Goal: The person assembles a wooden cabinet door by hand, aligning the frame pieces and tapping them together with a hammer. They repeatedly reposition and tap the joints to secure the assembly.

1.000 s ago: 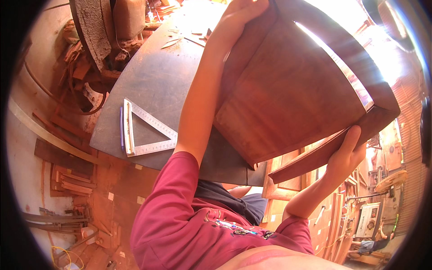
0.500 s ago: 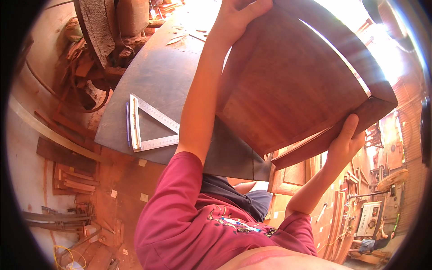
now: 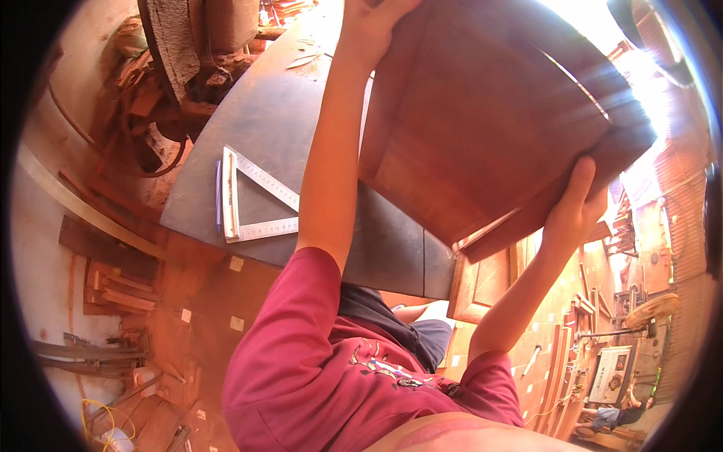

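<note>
Both arms reaching up; left hand and right hand fingers clamping wooden panel edges, tilting above worktop; framing square lying clear.

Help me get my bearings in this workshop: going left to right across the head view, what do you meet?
Stacked wood strips on the floor → metal triangle square on the grey table → left hand → wooden panel → right hand → machine with a round disc.
</note>
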The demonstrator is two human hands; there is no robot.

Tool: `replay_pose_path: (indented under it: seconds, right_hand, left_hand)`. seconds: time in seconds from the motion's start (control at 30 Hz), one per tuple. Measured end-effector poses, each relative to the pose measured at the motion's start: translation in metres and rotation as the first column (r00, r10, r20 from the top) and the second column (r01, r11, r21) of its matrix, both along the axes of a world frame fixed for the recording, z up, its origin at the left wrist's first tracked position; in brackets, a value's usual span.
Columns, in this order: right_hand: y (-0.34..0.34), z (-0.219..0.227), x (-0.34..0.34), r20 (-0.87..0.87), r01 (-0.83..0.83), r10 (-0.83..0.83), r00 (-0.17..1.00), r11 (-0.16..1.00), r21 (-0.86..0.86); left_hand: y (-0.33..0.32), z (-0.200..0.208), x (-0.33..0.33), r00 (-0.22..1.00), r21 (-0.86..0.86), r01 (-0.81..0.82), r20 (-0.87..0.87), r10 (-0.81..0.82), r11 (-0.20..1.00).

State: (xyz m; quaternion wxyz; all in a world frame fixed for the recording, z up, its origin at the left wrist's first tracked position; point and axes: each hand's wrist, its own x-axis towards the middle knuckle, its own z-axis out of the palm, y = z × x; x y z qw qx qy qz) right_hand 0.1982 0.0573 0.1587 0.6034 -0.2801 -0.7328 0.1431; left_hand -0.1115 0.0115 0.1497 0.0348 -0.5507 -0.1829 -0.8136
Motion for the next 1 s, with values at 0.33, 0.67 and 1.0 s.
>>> replay_pose_path:
  seconds: [0.33, 0.67, 1.0]
  right_hand:
    - [0.158, -0.020, -0.037, -0.117, -0.343, 0.326, 0.938, 0.920, -0.189]
    - [0.197, -0.041, -0.036, -0.207, -0.488, 0.449, 0.869, 0.845, -0.218]
    - [0.169, -0.028, -0.034, -0.227, -0.532, 0.495, 0.839, 0.834, -0.147]
  left_hand:
    - [0.000, 0.008, 0.014, 0.997, -0.011, -0.077, -0.026, 0.077, 0.997]
    - [-0.012, 0.015, 0.031, 0.998, -0.107, -0.051, 0.030, 0.054, 0.993]
    - [-0.019, 0.023, 0.040, 0.990, -0.120, -0.125, 0.046, 0.131, 0.985]
